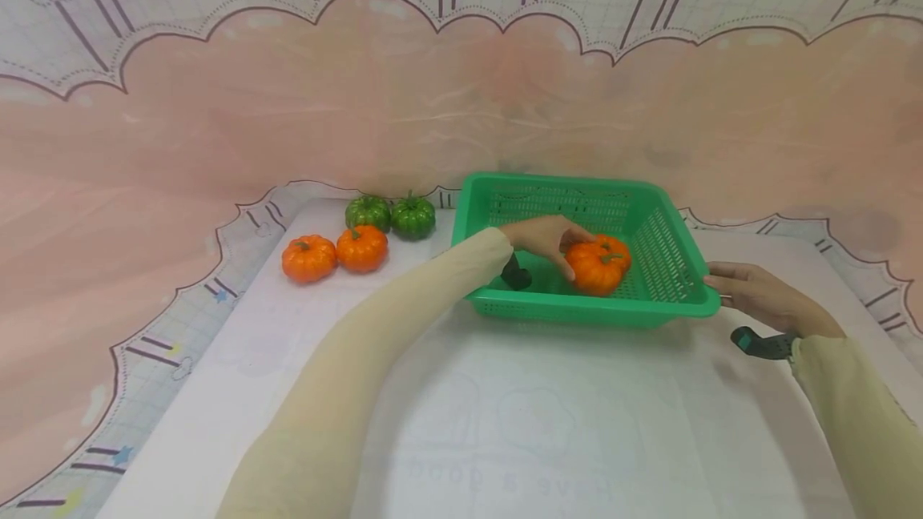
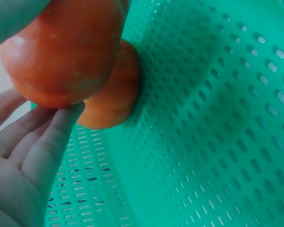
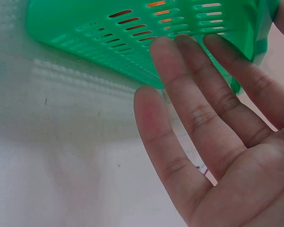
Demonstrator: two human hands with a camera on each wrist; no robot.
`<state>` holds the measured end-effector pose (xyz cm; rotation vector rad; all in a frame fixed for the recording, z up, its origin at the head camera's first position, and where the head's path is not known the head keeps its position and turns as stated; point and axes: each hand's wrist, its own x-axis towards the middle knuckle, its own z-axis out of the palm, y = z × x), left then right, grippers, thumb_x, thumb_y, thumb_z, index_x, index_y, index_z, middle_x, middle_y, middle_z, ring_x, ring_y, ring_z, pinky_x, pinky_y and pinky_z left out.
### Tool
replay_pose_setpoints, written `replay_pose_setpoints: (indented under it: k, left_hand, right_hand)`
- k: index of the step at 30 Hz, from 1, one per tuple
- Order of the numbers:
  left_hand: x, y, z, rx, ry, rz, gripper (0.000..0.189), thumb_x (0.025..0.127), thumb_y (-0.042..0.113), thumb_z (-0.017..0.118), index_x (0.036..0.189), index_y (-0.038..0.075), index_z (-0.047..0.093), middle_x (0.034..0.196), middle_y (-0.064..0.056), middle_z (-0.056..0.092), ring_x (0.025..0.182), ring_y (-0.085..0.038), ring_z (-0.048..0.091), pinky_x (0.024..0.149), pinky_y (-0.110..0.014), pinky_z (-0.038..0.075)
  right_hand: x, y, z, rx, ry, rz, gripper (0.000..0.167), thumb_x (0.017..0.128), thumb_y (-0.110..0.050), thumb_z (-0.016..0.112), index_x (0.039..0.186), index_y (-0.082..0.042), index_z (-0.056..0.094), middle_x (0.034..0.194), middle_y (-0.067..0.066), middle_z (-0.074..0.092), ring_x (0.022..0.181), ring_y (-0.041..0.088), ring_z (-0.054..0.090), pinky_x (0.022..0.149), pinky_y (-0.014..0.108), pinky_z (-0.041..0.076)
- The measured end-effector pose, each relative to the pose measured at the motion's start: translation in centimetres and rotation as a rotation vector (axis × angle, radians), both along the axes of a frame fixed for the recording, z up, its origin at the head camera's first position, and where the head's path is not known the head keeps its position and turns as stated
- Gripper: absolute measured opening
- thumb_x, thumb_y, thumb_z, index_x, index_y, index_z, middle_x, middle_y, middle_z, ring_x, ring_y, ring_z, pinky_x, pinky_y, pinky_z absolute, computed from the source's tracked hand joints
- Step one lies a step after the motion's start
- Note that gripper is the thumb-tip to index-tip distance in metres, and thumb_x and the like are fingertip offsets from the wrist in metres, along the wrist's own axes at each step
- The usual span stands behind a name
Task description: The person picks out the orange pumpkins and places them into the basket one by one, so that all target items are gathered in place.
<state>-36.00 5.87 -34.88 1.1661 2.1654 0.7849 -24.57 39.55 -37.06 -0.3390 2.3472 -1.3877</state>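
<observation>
My left hand (image 1: pixel 542 235) reaches down into the green plastic basket (image 1: pixel 577 307) and grips a small orange pumpkin (image 1: pixel 597 272). In the left wrist view, the thumb lies over the top of this pumpkin (image 2: pixel 61 52) and the fingertips press its underside. Partly hidden behind it, a second orange pumpkin (image 2: pixel 114 92) rests against the basket wall. My right hand (image 1: pixel 764 295) is at the basket's right front corner. In the right wrist view, its thumb is on the rim and the other fingers (image 3: pixel 199 113) stretch out along the outer wall.
Left of the basket, two orange pumpkins (image 1: pixel 309 259) sit on the white tabletop cloth (image 1: pixel 505 423). Behind them stand two green pumpkins (image 1: pixel 413 218), close to the patterned backdrop (image 1: pixel 404 102). The basket's raised perforated walls surround my left hand.
</observation>
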Motion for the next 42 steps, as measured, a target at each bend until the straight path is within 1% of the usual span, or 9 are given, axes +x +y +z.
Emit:
replay_pose_setpoints:
  k: [4,7,15,18,23,30,34,38,42]
  left_hand:
    - [0.0,0.1,0.0,-0.026,0.032,-0.016,0.076,0.076,0.02,0.079,0.142,0.009,0.042,0.147,-0.006,0.043,0.132,-0.017,0.045,0.106,-0.022,0.04]
    - [-0.1,0.1,0.0,-0.033,0.033,-0.018,0.076,0.076,0.019,0.079,0.141,0.008,0.042,0.146,-0.007,0.044,0.131,-0.017,0.045,0.106,-0.022,0.04]
    - [-0.5,0.3,-0.2,-0.03,0.0,0.005,0.075,0.077,0.017,0.078,0.142,0.009,0.042,0.147,-0.006,0.044,0.131,-0.017,0.046,0.107,-0.024,0.04]
    - [-0.7,0.3,-0.3,-0.02,-0.019,0.01,0.075,0.077,0.016,0.078,0.142,0.009,0.041,0.147,-0.006,0.042,0.133,-0.017,0.043,0.107,-0.024,0.04]
    - [-1.0,0.4,-0.5,-0.008,-0.044,0.021,0.076,0.077,0.014,0.078,0.143,0.008,0.04,0.149,-0.007,0.04,0.136,-0.018,0.039,0.11,-0.025,0.037]
    - [-1.6,0.4,-0.8,0.0,-0.024,0.052,0.076,0.076,0.015,0.078,0.142,0.009,0.042,0.148,-0.006,0.041,0.136,-0.018,0.04,0.109,-0.025,0.038]
    - [-1.7,0.5,-1.0,0.002,-0.028,0.063,0.076,0.076,0.017,0.078,0.142,0.01,0.041,0.149,-0.006,0.04,0.136,-0.018,0.04,0.109,-0.025,0.038]
    - [-1.7,0.7,-1.1,0.0,-0.027,0.068,0.076,0.077,0.016,0.078,0.142,0.01,0.041,0.149,-0.006,0.04,0.136,-0.018,0.039,0.109,-0.026,0.038]
    - [-1.9,0.8,-1.3,-0.009,-0.003,0.066,0.077,0.076,0.018,0.078,0.143,0.01,0.041,0.149,-0.006,0.04,0.135,-0.019,0.041,0.109,-0.027,0.039]
  right_hand:
    - [-0.1,0.0,-0.1,-0.009,0.008,0.01,0.053,0.101,-0.012,0.036,0.135,0.025,0.018,0.109,-0.031,0.058,0.101,-0.014,0.054,0.082,0.008,0.046]
    - [-0.1,0.1,-0.1,-0.021,0.008,0.015,0.053,0.101,-0.011,0.035,0.135,0.026,0.018,0.11,-0.029,0.059,0.102,-0.013,0.055,0.082,0.008,0.047]
    - [0.0,0.1,-0.1,-0.017,0.008,0.001,0.052,0.101,-0.011,0.036,0.135,0.025,0.019,0.109,-0.029,0.059,0.101,-0.013,0.055,0.082,0.008,0.047]
    - [0.0,0.1,-0.1,-0.007,0.008,-0.007,0.053,0.101,-0.012,0.037,0.135,0.025,0.019,0.108,-0.03,0.059,0.101,-0.013,0.055,0.082,0.008,0.047]
    - [0.0,0.1,-0.1,-0.026,0.003,-0.001,0.053,0.101,-0.011,0.036,0.135,0.025,0.018,0.109,-0.028,0.06,0.101,-0.012,0.056,0.082,0.008,0.046]
    - [-0.1,0.0,-0.1,-0.006,-0.002,-0.008,0.054,0.101,-0.012,0.037,0.136,0.024,0.018,0.107,-0.03,0.059,0.101,-0.013,0.055,0.082,0.008,0.046]
    - [-0.1,0.0,-0.1,0.006,-0.007,-0.012,0.054,0.101,-0.013,0.037,0.137,0.023,0.019,0.107,-0.03,0.059,0.1,-0.013,0.055,0.082,0.008,0.046]
    - [-0.1,0.1,-0.1,0.004,-0.009,-0.015,0.054,0.101,-0.013,0.037,0.136,0.024,0.018,0.107,-0.03,0.059,0.1,-0.013,0.055,0.082,0.008,0.046]
    - [-0.1,0.1,-0.1,0.007,-0.012,-0.018,0.054,0.102,-0.014,0.037,0.136,0.024,0.019,0.107,-0.03,0.059,0.1,-0.013,0.055,0.082,0.008,0.046]
